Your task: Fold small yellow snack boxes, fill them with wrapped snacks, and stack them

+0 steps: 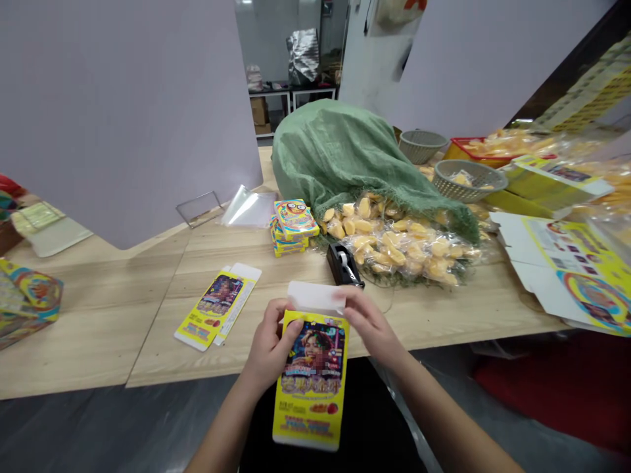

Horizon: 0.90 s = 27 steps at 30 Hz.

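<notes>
A yellow printed carton (310,387) is held upright over my lap, with its white top flap (315,297) raised. My left hand (274,345) grips the carton's upper left side, thumb on the printed front. At the top right corner, the fingers of my right hand (371,320) touch the flap; whether they pinch it is hard to see. On the table to the left lie flat yellow cartons (217,305), overlapping. Just beyond the held carton sits a black tape dispenser (344,264).
Small colourful boxes (294,222) are stacked beside clear plastic sleeves (249,207). A green sack (340,148) spills wrapped yellow pieces (394,243). Grey baskets (468,180) and a large unfolded carton (582,263) lie to the right. A pale panel (128,118) stands at the left.
</notes>
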Each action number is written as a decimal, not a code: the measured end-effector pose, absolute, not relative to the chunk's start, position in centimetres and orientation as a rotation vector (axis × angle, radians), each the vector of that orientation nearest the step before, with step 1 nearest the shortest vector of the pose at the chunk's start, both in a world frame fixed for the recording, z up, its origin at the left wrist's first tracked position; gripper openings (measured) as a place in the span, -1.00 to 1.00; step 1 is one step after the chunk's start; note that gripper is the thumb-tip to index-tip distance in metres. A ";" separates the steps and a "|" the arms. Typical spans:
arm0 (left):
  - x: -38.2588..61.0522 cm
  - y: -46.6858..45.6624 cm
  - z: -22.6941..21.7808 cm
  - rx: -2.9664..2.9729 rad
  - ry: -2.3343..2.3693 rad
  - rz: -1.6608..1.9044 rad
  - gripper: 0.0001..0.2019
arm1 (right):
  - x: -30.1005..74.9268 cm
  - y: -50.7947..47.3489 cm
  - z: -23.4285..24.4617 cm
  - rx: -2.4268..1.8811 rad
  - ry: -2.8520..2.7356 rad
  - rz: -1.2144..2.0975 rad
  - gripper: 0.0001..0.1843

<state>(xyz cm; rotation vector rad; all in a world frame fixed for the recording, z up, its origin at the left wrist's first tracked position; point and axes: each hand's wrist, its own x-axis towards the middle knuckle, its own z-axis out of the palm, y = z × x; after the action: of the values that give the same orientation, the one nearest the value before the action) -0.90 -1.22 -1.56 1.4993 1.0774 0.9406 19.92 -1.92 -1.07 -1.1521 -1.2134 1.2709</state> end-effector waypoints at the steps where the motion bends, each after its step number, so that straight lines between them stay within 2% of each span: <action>1: -0.9 -1.3 -1.6 1.517 1.085 0.912 -0.82 | 20.1 -1.5 -1.0 -1.170 -1.129 1.344 -0.65; 3: -0.8 -1.4 -1.8 1.520 1.117 0.893 -0.79 | 20.4 -0.7 -0.7 -1.190 -1.100 1.475 -0.51; 7: -0.7 -1.4 -1.7 1.358 1.168 0.939 -0.62 | 20.9 -0.1 0.6 -1.028 -1.565 1.351 -0.67; 9: -0.7 -1.3 -1.6 1.312 1.161 0.933 -0.60 | 21.1 -0.3 1.1 -0.929 -1.712 1.329 -0.66; 15: -0.2 -1.5 -1.1 1.441 1.321 0.893 -0.55 | 20.3 -0.2 1.2 -1.093 -1.348 1.595 -0.69; 18: -0.1 -1.7 -1.2 1.485 1.333 0.901 -0.53 | 19.9 0.4 1.2 -1.094 -1.326 1.684 -0.60; 23: -0.7 -2.1 -1.7 1.502 1.245 0.936 -0.49 | 19.5 0.7 1.0 -1.181 -1.293 1.597 -0.74; 27: -0.7 -2.3 -1.4 1.588 1.239 0.952 -0.45 | 19.1 0.3 0.7 -1.154 -1.390 1.389 -0.78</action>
<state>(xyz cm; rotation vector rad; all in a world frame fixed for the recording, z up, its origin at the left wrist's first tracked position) -0.73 -2.34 -1.44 1.5883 1.2395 0.9519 19.10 0.31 0.67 -1.1543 -1.3899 1.3890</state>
